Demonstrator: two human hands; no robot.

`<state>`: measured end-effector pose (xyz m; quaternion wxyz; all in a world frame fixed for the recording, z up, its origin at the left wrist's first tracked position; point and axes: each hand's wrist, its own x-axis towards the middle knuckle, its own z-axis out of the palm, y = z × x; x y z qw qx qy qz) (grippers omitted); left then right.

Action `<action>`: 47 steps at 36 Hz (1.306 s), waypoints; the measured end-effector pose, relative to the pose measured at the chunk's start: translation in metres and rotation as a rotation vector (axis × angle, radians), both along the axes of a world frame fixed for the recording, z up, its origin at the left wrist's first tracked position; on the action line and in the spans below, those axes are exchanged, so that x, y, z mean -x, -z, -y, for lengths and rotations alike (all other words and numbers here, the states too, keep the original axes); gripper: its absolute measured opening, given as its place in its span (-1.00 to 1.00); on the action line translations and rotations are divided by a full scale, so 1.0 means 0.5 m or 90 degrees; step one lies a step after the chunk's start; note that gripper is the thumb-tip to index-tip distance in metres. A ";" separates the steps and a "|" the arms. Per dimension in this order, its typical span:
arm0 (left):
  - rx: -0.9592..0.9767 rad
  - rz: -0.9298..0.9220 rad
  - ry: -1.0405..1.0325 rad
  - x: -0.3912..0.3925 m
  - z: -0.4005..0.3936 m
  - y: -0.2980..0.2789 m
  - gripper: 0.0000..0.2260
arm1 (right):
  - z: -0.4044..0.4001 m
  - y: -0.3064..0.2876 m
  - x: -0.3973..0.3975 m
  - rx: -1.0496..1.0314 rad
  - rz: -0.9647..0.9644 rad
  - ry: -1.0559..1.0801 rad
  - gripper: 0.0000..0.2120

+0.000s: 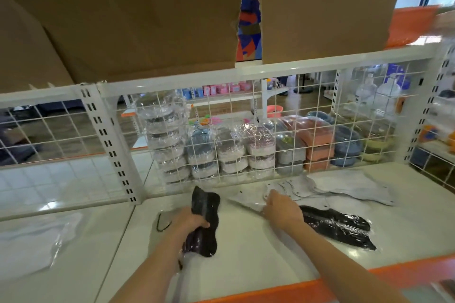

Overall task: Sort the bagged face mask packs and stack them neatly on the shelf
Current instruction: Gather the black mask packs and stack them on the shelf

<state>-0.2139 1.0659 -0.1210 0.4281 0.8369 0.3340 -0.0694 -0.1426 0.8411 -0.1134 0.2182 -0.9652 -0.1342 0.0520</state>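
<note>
The left hand [190,221] grips a bundle of black mask packs [204,219], the fingers curled round its middle, and holds it on edge on the white shelf [246,248], at about 7 o'clock from the middle of the view. The right hand [280,209] reaches to 5 o'clock and lies on the near end of a fanned row of white mask packs [344,187]. Its fingers look rather straight and press or touch the top pack; whether they already pinch it, I cannot tell. Just beside this hand, at its right side, a second black pack [339,226] lies flat in its clear bag. At 8 o'clock, well apart from the others, a loose white pack [32,241] lies on the next shelf section. Behind the wire grid [246,130], more bagged goods stand in short stacks on the far side.

I judge that the sorting step is in hand: the black packs are collected in one hand, and the white ones wait in their own group. The stacking seems not yet done, because the packs lie spread out. The next move probably calls for drawing the flat black pack to the bundle without disturbing the slippery white row, then squaring the edges before laying the pile down.
</note>
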 end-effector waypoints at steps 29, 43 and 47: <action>0.401 0.192 -0.049 0.014 0.083 0.001 -0.83 | 0.069 0.045 0.004 -0.141 -0.074 0.079 -0.64; -0.294 -0.145 -0.104 0.060 -0.045 0.014 -0.38 | 0.091 0.055 -0.022 0.098 0.039 0.088 -0.58; -0.355 -0.127 0.021 0.048 -0.038 0.022 -0.37 | 0.100 0.051 -0.055 0.112 0.033 0.099 -0.51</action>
